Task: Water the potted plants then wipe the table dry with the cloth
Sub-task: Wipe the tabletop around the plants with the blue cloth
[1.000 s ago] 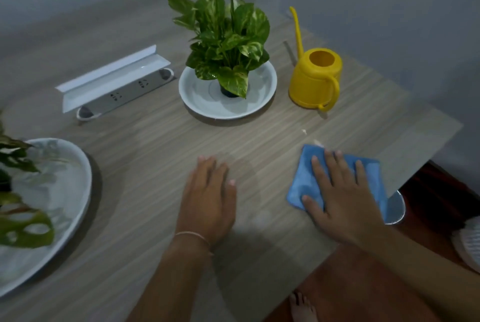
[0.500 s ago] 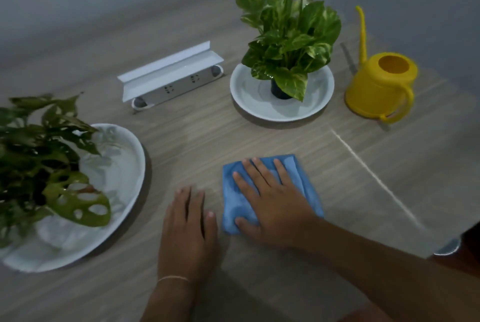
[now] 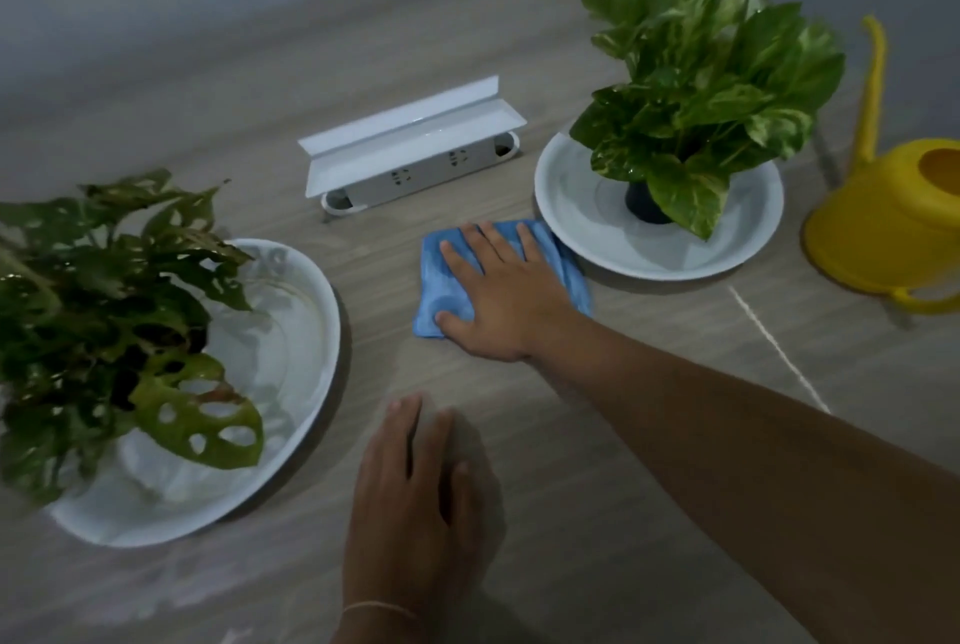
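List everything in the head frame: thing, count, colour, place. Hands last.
table: 1, pale wood grain, under everything
potted plants: 2, green; holed-leaf plant at left, variegated plant at far right
plates: 2, white, one under each plant; left plate, right plate
power strip: 1, white, lid raised, far centre
watering can: 1, yellow, right edge, partly cut off
cloth: 1, blue, folded, on the table between the plates
right hand: flat on the cloth, fingers straight
left hand: flat on the table, near centre
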`<state>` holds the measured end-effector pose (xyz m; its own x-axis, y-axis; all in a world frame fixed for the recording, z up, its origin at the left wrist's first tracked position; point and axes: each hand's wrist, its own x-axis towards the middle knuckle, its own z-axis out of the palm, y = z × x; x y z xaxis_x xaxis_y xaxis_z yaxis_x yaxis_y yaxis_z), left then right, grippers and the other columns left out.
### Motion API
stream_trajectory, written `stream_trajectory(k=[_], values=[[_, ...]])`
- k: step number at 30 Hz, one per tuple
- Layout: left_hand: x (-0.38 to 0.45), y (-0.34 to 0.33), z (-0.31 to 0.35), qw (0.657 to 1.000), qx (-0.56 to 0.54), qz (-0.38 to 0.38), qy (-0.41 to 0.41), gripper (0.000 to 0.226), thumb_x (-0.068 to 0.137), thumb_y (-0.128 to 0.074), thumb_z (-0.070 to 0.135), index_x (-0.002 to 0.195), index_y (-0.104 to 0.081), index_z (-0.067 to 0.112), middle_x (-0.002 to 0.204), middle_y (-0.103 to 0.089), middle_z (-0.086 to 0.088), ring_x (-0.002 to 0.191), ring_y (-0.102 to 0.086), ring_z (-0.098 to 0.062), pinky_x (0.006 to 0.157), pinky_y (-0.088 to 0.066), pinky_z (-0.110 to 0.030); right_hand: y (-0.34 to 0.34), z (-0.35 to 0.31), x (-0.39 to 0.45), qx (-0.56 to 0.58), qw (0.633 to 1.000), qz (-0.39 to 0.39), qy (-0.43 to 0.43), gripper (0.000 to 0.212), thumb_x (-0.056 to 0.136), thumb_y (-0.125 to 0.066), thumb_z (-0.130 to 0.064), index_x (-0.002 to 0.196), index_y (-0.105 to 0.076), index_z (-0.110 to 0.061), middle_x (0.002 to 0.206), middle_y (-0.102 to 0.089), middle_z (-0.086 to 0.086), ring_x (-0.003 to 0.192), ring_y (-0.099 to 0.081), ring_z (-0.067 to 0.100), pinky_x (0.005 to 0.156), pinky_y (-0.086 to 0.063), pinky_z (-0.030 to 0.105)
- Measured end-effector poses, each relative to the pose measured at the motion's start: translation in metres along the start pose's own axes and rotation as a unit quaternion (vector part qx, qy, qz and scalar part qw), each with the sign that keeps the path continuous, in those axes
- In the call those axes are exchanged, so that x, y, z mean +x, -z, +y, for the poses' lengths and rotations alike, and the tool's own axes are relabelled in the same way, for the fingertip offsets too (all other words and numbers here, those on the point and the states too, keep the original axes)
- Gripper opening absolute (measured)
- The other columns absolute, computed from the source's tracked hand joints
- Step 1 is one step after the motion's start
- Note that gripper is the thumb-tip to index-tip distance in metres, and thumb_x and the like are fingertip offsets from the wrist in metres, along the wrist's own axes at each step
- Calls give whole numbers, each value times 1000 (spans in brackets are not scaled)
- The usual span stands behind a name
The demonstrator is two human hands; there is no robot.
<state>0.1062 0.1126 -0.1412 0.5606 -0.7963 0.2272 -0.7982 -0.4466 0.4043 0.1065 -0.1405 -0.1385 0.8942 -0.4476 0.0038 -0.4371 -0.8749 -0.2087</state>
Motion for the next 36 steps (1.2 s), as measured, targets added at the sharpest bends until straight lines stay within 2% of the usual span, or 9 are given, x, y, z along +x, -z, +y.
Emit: stream_trajectory(k=[4, 10, 13, 16, 20, 24, 28, 31, 36], values=[[2, -3, 1, 1000, -4, 26, -8, 50, 89, -51, 36, 129, -66, 10, 147, -50, -20, 137, -48, -35, 106, -44, -49, 0, 3, 19, 0, 1000, -7, 2, 93, 87, -25, -76, 162, -7, -26, 171, -1, 7, 157, 7, 23, 122, 9, 58], [2, -1, 0, 1000, 5, 4, -13, 51, 89, -50, 35, 132, -62, 12, 149, -48, -17, 139, -45, -37, 107, -43, -52, 2, 2, 16, -6, 1000, -11, 0, 88, 90, -24, -74, 162, -7, -26, 171, 1, 6, 157, 7, 23, 122, 7, 58], [3, 1, 0, 1000, 5, -11, -7, 51, 89, -49, 36, 132, -61, 14, 148, -48, -18, 139, -44, -38, 108, -43, -53, 7, -1, -7, 0, 1000, -15, -5, 85, 93, -26, -72, 162, -7, -27, 171, 3, 5, 157, 9, 21, 123, 8, 56], [0, 0, 0, 1000, 16, -14, 2, 51, 89, -48, 36, 131, -63, 11, 148, -49, -20, 138, -45, -38, 110, -41, -50, 6, -8, -55, 17, 1000, 12, -23, 84, 91, -30, -70, 162, -13, -28, 171, -3, 5, 157, 5, 20, 124, 6, 53], [-1, 1, 0, 1000, 3, -7, -3, 52, 89, -47, 36, 131, -64, 10, 147, -50, -20, 139, -45, -38, 110, -39, -49, 4, -1, -132, 4, 993, 51, -102, 83, 89, -32, -74, 160, -24, -32, 170, -13, 2, 157, -6, 19, 125, -4, 52], [-1, 0, 0, 1000, -3, -4, -4, 52, 88, -46, 35, 130, -64, 9, 146, -50, -21, 138, -45, -41, 110, -40, -52, 14, 41, -183, -4, 969, 102, -224, 81, 88, -36, -74, 155, -37, -30, 165, -30, 4, 153, -23, 23, 124, -16, 52], [2, -2, -3, 1000, -4, 4, -16, 52, 88, -45, 34, 129, -64, 9, 144, -51, -22, 137, -44, -42, 111, -39, -52, 29, 86, -196, -29, 942, 75, -327, 86, 85, -24, -77, 158, -27, -31, 167, -25, 5, 153, -19, 25, 125, -11, 50], [3, -2, 0, 999, -9, 23, -24, 51, 87, -46, 33, 127, -66, 8, 140, -53, -24, 133, -47, -43, 109, -41, -52, 35, 104, -192, -29, 920, 68, -385, 85, 87, -24, -77, 159, -21, -32, 169, -18, 4, 154, -13, 26, 125, -8, 51], [1, -6, 0, 999, -7, 46, -15, 49, 85, -49, 31, 124, -67, 8, 140, -55, -23, 133, -48, -42, 108, -41, -53, 32, 90, -198, -31, 914, 58, -401, 83, 89, -17, -74, 160, -16, -30, 170, -13, 3, 155, -8, 25, 125, -6, 53]])
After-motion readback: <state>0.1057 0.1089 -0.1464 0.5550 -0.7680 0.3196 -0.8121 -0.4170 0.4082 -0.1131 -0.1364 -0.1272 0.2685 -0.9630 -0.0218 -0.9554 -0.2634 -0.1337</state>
